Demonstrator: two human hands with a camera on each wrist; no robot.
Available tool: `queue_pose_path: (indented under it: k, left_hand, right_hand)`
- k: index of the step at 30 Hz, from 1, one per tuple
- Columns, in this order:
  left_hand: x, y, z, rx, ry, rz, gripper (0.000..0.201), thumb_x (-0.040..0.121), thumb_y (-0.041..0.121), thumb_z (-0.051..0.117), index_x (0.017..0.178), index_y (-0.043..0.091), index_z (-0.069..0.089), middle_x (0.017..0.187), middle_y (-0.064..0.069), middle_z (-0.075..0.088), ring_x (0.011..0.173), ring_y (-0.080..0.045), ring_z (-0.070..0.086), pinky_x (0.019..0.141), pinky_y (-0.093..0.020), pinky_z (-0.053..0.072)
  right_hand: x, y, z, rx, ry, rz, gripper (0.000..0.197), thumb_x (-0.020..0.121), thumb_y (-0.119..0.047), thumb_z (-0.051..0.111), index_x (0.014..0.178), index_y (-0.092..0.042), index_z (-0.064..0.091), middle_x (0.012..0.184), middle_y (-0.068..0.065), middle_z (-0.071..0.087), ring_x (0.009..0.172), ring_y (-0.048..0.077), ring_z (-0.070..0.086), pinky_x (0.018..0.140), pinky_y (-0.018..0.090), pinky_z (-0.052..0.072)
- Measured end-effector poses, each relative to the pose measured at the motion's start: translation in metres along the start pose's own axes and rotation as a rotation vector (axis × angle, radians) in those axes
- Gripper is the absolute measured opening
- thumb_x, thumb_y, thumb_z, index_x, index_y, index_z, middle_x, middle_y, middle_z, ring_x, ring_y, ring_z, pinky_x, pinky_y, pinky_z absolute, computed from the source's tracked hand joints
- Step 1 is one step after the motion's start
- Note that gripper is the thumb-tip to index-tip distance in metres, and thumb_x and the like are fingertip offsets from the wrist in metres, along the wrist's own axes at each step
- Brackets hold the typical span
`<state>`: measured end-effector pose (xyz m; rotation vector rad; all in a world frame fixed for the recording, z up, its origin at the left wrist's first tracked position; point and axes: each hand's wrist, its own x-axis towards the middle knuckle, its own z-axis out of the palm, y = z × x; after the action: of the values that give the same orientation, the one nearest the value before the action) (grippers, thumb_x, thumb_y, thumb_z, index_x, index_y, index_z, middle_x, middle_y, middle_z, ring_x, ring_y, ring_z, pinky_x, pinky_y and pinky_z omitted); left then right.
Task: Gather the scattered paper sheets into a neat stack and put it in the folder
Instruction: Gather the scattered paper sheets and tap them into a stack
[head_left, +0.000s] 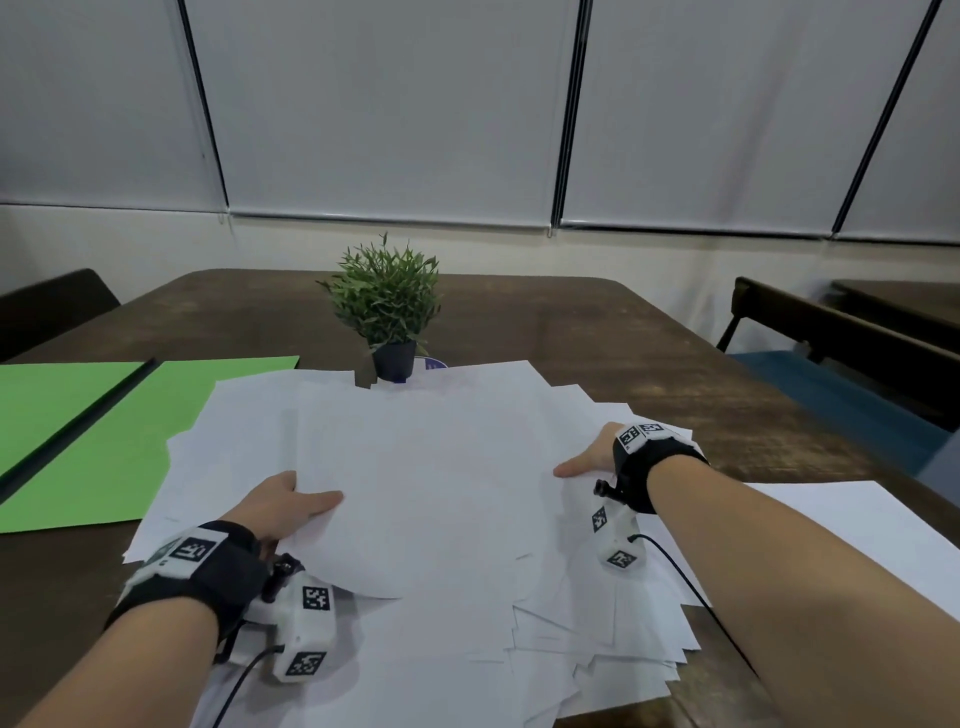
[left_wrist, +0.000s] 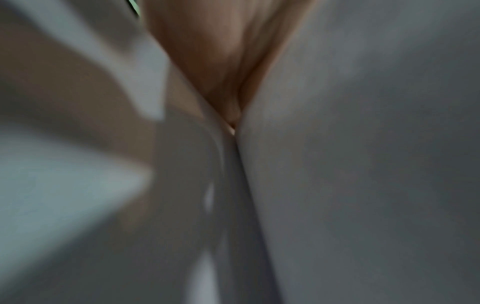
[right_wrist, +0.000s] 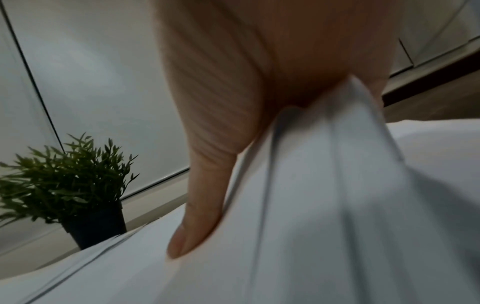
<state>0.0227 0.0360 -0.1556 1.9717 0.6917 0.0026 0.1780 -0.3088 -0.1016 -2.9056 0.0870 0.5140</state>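
A loose heap of white paper sheets (head_left: 436, 467) covers the middle of the brown table (head_left: 649, 353). My left hand (head_left: 291, 506) pinches the left edge of the upper sheets, thumb on top and fingers hidden beneath. My right hand (head_left: 584, 462) pinches the right edge the same way; in the right wrist view its thumb (right_wrist: 200, 216) lies on the paper sheets (right_wrist: 324, 195) with several sheets wedged into the palm. The open green folder (head_left: 104, 436) lies flat at the left, partly under the heap. The left wrist view is blurred: palm (left_wrist: 221, 51) and grey paper (left_wrist: 363, 164).
A small potted plant (head_left: 387, 312) stands just behind the heap, also seen as the plant (right_wrist: 70, 181) in the right wrist view. One separate white sheet (head_left: 852, 525) lies at the right under my forearm. A bench (head_left: 857, 364) stands to the right of the table.
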Motion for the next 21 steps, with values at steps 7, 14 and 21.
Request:
queue_pose_path:
  k: [7, 14, 21]
  left_hand:
    - [0.003, -0.003, -0.002, -0.021, -0.002, -0.002, 0.039, 0.084, 0.022, 0.072, 0.113, 0.000, 0.057, 0.109, -0.013, 0.065, 0.095, -0.030, 0.063, 0.074, -0.034, 0.050]
    - [0.005, -0.005, 0.000, -0.053, 0.007, 0.007, 0.031, 0.083, 0.021, 0.073, 0.102, 0.002, 0.058, 0.103, -0.013, 0.066, 0.089, -0.030, 0.063, 0.073, -0.035, 0.052]
    - [0.008, -0.008, -0.003, -0.036, -0.010, 0.011, 0.034, 0.082, 0.025, 0.074, 0.102, 0.002, 0.058, 0.103, -0.012, 0.066, 0.095, -0.031, 0.064, 0.087, -0.042, 0.052]
  right_hand:
    - [-0.005, -0.005, -0.006, 0.188, 0.043, 0.018, 0.028, 0.071, -0.037, 0.063, 0.097, -0.026, 0.061, 0.085, 0.003, 0.066, 0.061, 0.021, 0.064, 0.044, 0.021, 0.048]
    - [0.042, 0.000, -0.005, 0.096, 0.026, -0.005, 0.033, 0.056, -0.050, 0.070, 0.070, -0.023, 0.057, 0.081, -0.002, 0.064, 0.079, 0.022, 0.065, 0.075, 0.028, 0.054]
    - [-0.013, -0.009, -0.005, 0.027, 0.019, -0.006, 0.049, 0.067, -0.054, 0.079, 0.102, -0.022, 0.066, 0.094, 0.000, 0.065, 0.087, 0.024, 0.061, 0.081, 0.029, 0.050]
